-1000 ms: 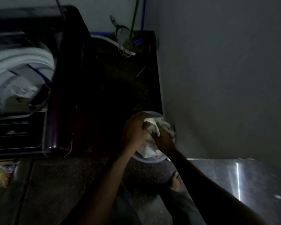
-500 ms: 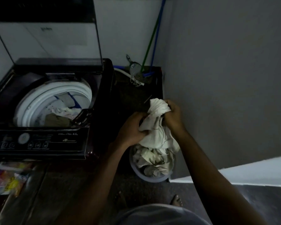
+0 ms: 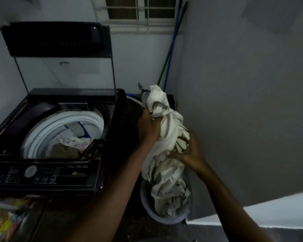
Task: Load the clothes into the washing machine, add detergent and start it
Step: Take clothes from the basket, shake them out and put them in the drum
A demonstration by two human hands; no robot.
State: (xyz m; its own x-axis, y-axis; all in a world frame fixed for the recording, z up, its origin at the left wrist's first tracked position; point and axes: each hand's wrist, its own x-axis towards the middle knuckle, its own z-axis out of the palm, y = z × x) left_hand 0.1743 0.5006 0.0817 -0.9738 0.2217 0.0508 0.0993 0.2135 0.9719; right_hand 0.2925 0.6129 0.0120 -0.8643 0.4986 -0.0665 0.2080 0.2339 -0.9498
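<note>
A top-loading washing machine (image 3: 47, 173) stands at the left with its lid (image 3: 59, 55) raised. Its white drum (image 3: 63, 130) holds a few clothes. A long white patterned cloth (image 3: 166, 137) hangs above a pale bucket (image 3: 147, 205) on the floor to the machine's right. My left hand (image 3: 149, 126) grips the cloth near its top. Lower down, my right hand (image 3: 187, 151) grips a bunched part of it. The cloth's lower end still lies in the bucket. A colourful packet (image 3: 2, 224), possibly detergent, lies at the bottom left.
A grey wall (image 3: 243, 102) closes the right side, close to the bucket. Green and blue poles (image 3: 170, 55) lean in the far corner under a barred window (image 3: 140, 13). A white hose and a metal fitting (image 3: 143, 95) sit behind the cloth.
Both hands have lifted the white cloth up out of the bucket, the left hand going higher. The view has tilted up, showing the raised lid and the window.
</note>
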